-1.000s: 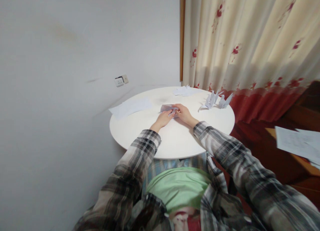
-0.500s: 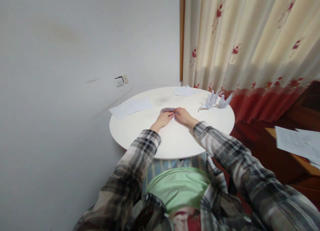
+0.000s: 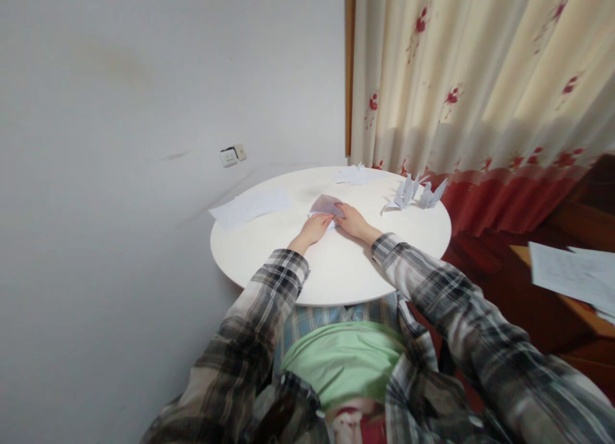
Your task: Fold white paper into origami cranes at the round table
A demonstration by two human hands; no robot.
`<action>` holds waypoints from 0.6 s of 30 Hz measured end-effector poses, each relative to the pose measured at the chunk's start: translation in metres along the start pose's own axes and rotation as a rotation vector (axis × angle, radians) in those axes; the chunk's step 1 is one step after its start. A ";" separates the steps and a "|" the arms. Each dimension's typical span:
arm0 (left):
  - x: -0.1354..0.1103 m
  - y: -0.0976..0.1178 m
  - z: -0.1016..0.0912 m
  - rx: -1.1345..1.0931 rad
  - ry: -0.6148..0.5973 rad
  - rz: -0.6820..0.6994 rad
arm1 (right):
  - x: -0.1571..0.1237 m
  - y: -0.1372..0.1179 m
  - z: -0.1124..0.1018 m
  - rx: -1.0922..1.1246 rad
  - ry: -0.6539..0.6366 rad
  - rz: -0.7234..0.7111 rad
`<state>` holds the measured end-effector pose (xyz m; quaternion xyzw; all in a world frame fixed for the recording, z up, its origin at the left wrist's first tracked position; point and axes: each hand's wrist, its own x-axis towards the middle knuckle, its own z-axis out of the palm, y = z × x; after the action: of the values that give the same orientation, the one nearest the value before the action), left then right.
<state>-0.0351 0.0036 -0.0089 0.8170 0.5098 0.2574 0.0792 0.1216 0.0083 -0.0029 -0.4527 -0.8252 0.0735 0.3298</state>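
Observation:
A small folded sheet of paper (image 3: 325,204) is between my hands, near the middle of the round white table (image 3: 331,277). Its upper layer stands tilted up and looks greyish, while a whiter layer shows below it. My left hand (image 3: 314,229) is closed on the near left part of the paper. With fingers bent over its right edge, my right hand (image 3: 353,222) grips the raised flap. The fingertips of both hands nearly meet, and partly hide the paper's near edge.
White paper sheets (image 3: 252,207) lie at the table's left. Paper scraps (image 3: 354,174) lie at the far edge. Folded paper cranes (image 3: 406,193) stand at the right. A wall with a socket (image 3: 229,157) borders the left; a curtain (image 3: 461,111) hangs behind. Written papers (image 3: 571,274) lie on furniture at right.
The paper's upper layer has risen from nearly edge-on to a larger visible flap. My right fingers have shifted slightly up with it; my left hand has hardly moved.

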 end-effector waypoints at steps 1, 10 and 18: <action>0.000 0.000 0.000 -0.001 0.000 -0.003 | 0.000 0.000 -0.001 0.003 0.004 0.000; -0.001 0.004 -0.004 0.010 -0.015 0.018 | 0.002 0.004 0.001 0.036 0.004 -0.028; -0.002 0.004 -0.006 0.035 -0.031 0.056 | 0.004 0.006 0.002 0.048 0.035 -0.074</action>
<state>-0.0358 -0.0006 -0.0031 0.8362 0.4897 0.2379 0.0655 0.1229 0.0156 -0.0045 -0.4152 -0.8333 0.0730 0.3575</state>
